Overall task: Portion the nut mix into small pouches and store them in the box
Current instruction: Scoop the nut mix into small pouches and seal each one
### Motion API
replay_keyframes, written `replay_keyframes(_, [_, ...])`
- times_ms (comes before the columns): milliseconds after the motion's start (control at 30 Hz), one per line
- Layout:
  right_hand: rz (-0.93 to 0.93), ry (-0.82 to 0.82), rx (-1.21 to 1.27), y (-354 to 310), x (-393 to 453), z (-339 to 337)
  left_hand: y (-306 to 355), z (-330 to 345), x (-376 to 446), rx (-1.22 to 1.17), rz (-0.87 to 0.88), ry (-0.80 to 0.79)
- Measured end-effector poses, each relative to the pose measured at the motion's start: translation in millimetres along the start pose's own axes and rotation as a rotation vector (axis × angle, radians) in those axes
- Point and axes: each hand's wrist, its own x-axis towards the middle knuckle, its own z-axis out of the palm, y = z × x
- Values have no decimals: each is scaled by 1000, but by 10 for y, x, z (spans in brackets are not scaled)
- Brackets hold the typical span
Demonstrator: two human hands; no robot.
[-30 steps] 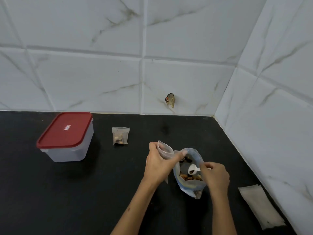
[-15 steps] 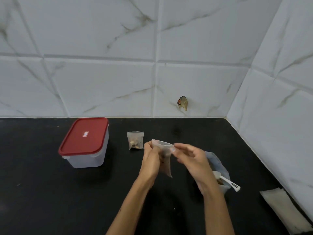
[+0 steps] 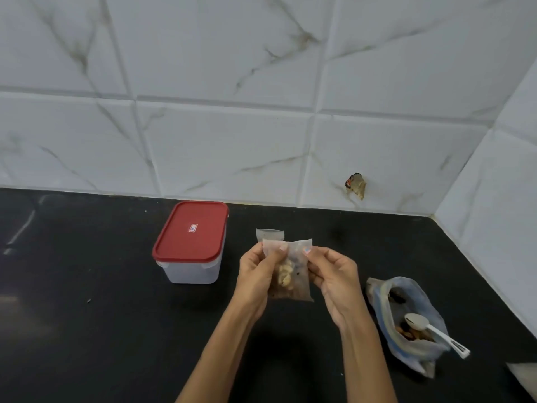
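Both hands raised over the black surface [image 3: 87,344], holding one small clear pouch [image 3: 290,271] between them. Left hand [image 3: 257,274] pinches the pouch's upper left edge, thumb on the near face, fingers behind. Right hand [image 3: 334,280] pinches the upper right edge the same way. Each grip is grasping the pouch; neither is released. Pouch hangs upright, top edge level, nuts visible in its lower half, pale pieces toward the left.

A second pouch [image 3: 268,234] sits just behind the held one, mostly hidden; only its top strip shows. Cannot tell whether it lies on the surface or leans.

Box [image 3: 190,251], translucent white with a red lid [image 3: 190,231] closed on it, stands left of the hands, near the back wall, apart from the pouches.

Large bag of nut mix [image 3: 406,324] lies on the surface right of the right forearm, mouth open. A white scoop [image 3: 430,330] rests in the mouth, bowl inside over the nuts, handle sticking out toward the lower right.

A pale flat packet [image 3: 526,373] shows at the lower right edge, cut off by the frame.

White marble-look tiles [image 3: 232,141] on the back and right walls; a small brown scrap [image 3: 356,186] is stuck to the back wall.
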Motion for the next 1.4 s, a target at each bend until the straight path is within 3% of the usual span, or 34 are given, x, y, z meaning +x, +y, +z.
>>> replay_keyframes(667, [-48,217,-7,108,4,194,-13,-30,11,38,-48,101])
replay_keyframes(867, [80,73,95,137,-10,162,-43,-30,-11,69,-14,113])
replay_keyframes(1000, [115,6,18,156,-42,159,-97,-38,-42,108,-4,120])
replay_keyframes(1200, [21,1,-123,175,-66,149,-154,-49,-38,129,-15,142])
replay_keyframes(1400, [41,26,-223,259,-66,97,-234,-80,-45,121,-82,151])
